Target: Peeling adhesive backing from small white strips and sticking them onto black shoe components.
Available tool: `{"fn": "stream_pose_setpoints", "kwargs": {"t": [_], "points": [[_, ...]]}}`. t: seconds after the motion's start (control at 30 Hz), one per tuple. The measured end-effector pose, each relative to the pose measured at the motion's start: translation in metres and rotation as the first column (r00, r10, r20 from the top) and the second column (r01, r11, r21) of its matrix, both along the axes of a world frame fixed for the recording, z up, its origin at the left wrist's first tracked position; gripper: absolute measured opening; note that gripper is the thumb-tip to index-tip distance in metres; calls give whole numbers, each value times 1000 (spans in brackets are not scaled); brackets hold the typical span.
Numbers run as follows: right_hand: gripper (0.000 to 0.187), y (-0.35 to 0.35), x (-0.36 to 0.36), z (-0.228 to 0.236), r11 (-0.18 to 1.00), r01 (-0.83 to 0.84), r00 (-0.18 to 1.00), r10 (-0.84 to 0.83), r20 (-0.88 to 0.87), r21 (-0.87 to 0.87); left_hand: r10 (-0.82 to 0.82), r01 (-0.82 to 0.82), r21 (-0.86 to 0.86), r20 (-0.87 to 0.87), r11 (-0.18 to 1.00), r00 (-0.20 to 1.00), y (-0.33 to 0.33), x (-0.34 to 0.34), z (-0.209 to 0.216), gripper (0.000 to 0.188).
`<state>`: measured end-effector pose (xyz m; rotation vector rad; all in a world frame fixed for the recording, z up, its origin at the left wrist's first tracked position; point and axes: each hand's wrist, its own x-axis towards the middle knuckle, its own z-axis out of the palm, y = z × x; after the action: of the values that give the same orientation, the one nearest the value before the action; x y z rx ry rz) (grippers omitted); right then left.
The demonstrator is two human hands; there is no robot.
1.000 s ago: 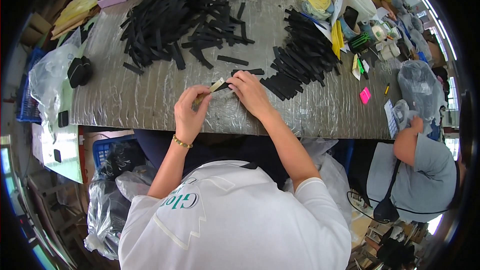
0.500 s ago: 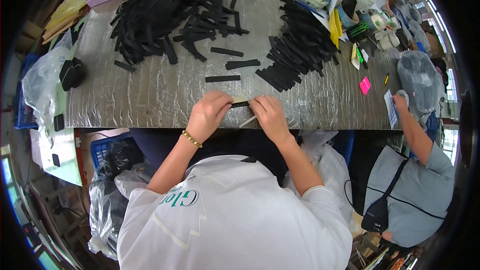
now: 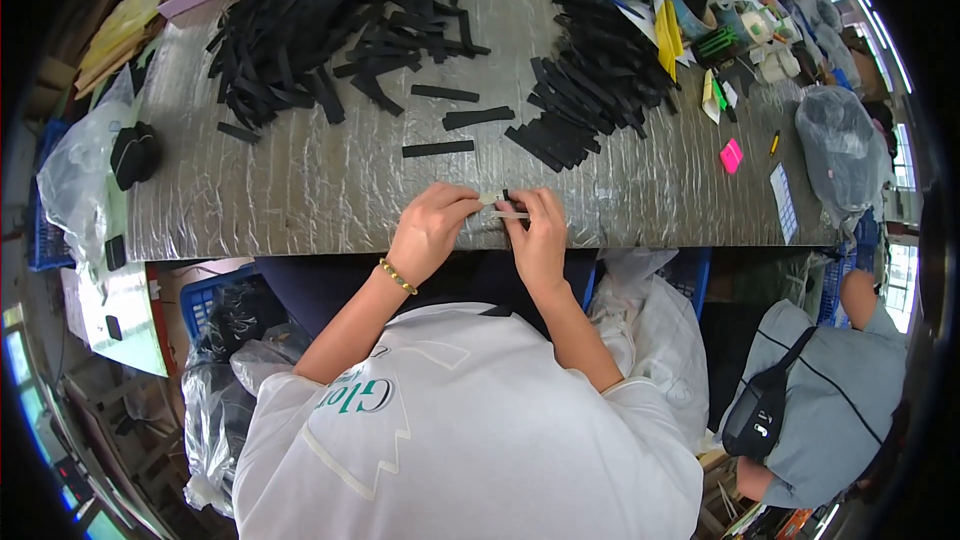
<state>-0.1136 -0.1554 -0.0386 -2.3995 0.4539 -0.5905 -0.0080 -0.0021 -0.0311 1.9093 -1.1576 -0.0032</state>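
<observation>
My left hand (image 3: 435, 225) pinches a small pale piece (image 3: 488, 198) near the table's front edge. Close beside it, my right hand (image 3: 541, 232) grips a short black strip (image 3: 505, 196), mostly hidden by the fingers. A thin whitish stick (image 3: 512, 214) also lies across the right fingers. Just beyond my hands, three flat black strips (image 3: 438, 149) lie apart from one another. A large tangled heap of black strips (image 3: 300, 30) spreads at the far left, and a more orderly pile of black strips (image 3: 600, 70) lies to the right.
The table (image 3: 330, 190) has a crinkled shiny covering. At right are a pink pad (image 3: 732, 155), a printed white sheet (image 3: 782, 202) and a plastic-wrapped bundle (image 3: 845, 145). Tubs and tools crowd the far right. A co-worker in grey (image 3: 820, 400) is at my right; blue crates (image 3: 205, 295) stand below.
The black strip was stretched level between both hands; now my right hand has it and the left pinches the pale piece. The co-worker's hand has withdrawn from the white sheet.
</observation>
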Motion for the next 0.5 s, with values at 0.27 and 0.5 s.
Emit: {"fn": "stream_pose_setpoints", "kwargs": {"t": [0.27,0.5], "points": [[15,-4,1,3,991,-6,1000,6,0,136,5,-5,8,47,1000,999,-10,-2,-4,25],[30,-40,7,24,984,-68,956,17,293,164,-14,7,74,91,997,996,-10,-3,-1,30]]}}
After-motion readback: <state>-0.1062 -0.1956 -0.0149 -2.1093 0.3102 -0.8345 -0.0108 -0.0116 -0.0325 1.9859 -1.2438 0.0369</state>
